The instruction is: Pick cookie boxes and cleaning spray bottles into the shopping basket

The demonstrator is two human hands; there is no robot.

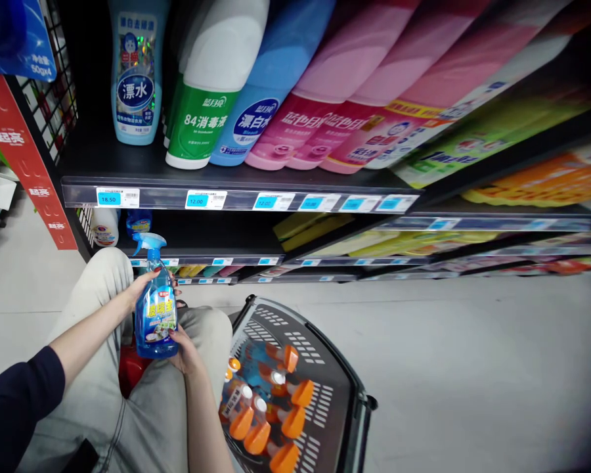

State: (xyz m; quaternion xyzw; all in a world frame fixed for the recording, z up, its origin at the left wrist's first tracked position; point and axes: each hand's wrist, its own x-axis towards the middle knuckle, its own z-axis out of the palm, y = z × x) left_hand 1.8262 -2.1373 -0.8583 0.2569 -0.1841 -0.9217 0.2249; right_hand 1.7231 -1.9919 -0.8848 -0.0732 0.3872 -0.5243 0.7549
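Note:
A blue spray bottle (155, 309) with a pale blue trigger head stands upright over my lap, held in both hands. My left hand (145, 284) wraps round its upper body from the left. My right hand (186, 351) cups its base from the right, fingers curled under it. I am crouched in front of a dark store shelf (236, 184), my knees in light trousers on either side of the bottle.
A dark shopping basket (335, 401) with several orange-capped bottles (276, 414) sits on the floor right of my knee. Bleach and detergent bottles (201, 98) line the upper shelf over blue price tags. A red sign post (24, 164) stands at left. Grey floor stretches right.

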